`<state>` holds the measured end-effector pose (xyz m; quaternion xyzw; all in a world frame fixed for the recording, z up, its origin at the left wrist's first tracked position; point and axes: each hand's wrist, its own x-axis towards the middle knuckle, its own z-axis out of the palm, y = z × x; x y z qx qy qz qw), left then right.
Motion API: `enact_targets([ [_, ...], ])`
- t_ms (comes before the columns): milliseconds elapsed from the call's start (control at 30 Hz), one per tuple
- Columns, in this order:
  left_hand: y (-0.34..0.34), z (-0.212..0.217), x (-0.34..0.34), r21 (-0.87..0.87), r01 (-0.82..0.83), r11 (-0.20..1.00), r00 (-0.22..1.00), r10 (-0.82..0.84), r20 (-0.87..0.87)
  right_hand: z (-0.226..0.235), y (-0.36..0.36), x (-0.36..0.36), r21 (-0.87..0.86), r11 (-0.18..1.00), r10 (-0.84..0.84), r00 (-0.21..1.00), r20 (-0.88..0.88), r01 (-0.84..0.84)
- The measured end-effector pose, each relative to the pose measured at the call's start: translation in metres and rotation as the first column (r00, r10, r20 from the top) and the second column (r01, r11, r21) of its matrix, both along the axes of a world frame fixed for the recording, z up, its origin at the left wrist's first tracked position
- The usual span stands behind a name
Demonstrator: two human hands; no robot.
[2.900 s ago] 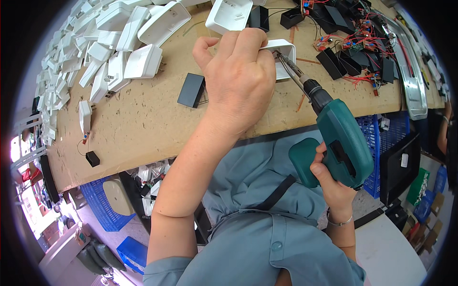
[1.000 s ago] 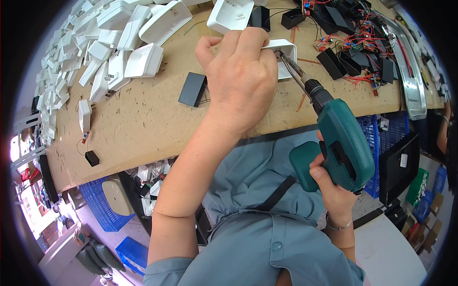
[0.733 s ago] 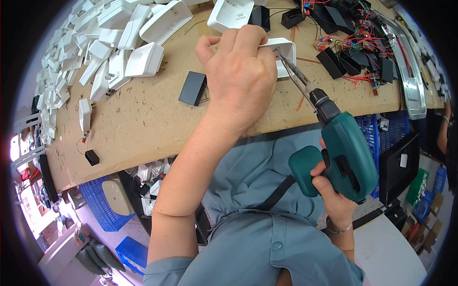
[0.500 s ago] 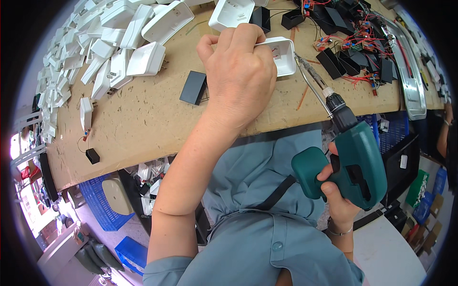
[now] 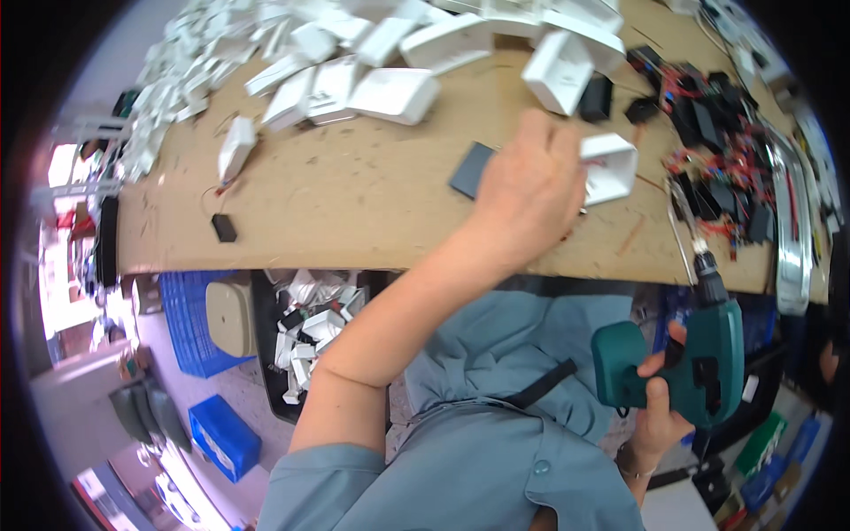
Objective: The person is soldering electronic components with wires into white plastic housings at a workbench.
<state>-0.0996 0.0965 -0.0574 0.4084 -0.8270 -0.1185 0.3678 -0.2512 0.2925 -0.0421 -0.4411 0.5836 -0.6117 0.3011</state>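
My left hand [image 5: 536, 181] is closed at the left edge of an open white plastic case [image 5: 617, 168]. Its fingertips are partly hidden and slightly blurred; a bit of red shows inside the case. Just left of that hand lies a flat black box [image 5: 472, 170]. My right hand [image 5: 660, 411] grips a green soldering gun [image 5: 719, 354] by its handle, in front of the table edge. The gun's long tip and thin feed tube point up over the table, beside a heap of black boxes with red wires [image 5: 708, 128].
White plastic cases [image 5: 398, 96] pile up along the far left and back of the table [image 5: 354, 203]. One white case [image 5: 236, 149] is wired to a small black box [image 5: 224, 227]. A metal tray [image 5: 791, 230] lies at the right. Below the table stands a bin of white parts [image 5: 310, 332].
The view has swung leftward, so the table things appear farther right. My left hand stays at the white case. The soldering gun's tip has moved away from the case, toward the wired heap.
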Motion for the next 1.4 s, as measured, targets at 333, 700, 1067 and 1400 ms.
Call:
enact_targets([
  [333,-0.021,0.030,0.121,0.578,0.271,0.770,0.576,0.351,-0.738,0.001,-0.003,-0.001,-0.065,0.998,-0.015,1.000,-0.022,0.014],
  [700,-0.043,0.046,0.280,0.393,-0.432,0.812,0.605,0.584,-0.541,-0.001,-0.008,0.005,-0.073,0.997,0.035,0.999,0.011,-0.035],
  [1067,-0.066,0.039,0.248,-0.404,-0.480,0.779,0.722,0.612,0.322,0.004,-0.008,0.008,-0.069,0.997,0.031,0.999,-0.020,-0.033],
  [1400,-0.073,0.066,0.240,0.098,-0.463,0.881,0.853,0.473,-0.218,0.008,-0.002,0.005,-0.017,0.998,-0.053,0.998,0.038,0.054],
])
